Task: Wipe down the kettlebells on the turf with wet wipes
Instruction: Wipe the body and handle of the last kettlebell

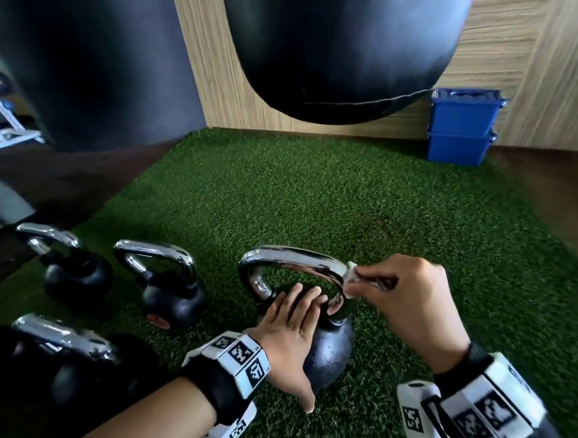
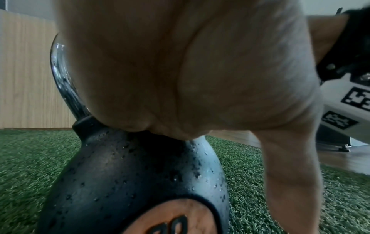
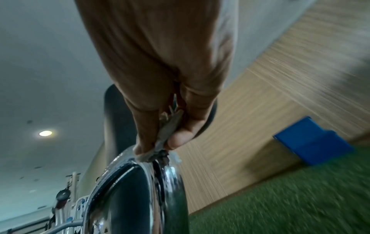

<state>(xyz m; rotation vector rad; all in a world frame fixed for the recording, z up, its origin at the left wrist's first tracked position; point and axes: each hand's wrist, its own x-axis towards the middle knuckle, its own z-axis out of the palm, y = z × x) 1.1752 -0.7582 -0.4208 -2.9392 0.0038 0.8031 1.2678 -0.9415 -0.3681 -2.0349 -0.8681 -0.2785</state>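
Kettlebell [image 1: 327, 349] in work stands upright on the turf [image 1: 313, 189], nearest of the set to me; all places below are relative to it. My left hand [image 1: 288, 331] lies flat on top of the ball under the handle arch, fingers [image 1: 298, 295] straight, pressing down to steady it, gripping nothing. My right hand [image 1: 406, 299] pinches the wet wipe [image 1: 349, 276] between thumb and fingers, and the wipe is pressed on the right shoulder of the chrome handle [image 1: 290, 258]; right wrist view confirms wipe touching chrome at the bend. Droplets show on the black ball in the left wrist view, so I judge the body already wet and the handle the step in hand. To do it well: wrap the wipe round the bar instead of dabbing with one edge, then slide along the arch and down both legs, including the underside. Keep the left palm loading the ball so it does not rock. Three more kettlebells [image 1: 169, 285] stand to its left; two stacked blue bins [image 1: 462, 128] sit far right of it by the wall.
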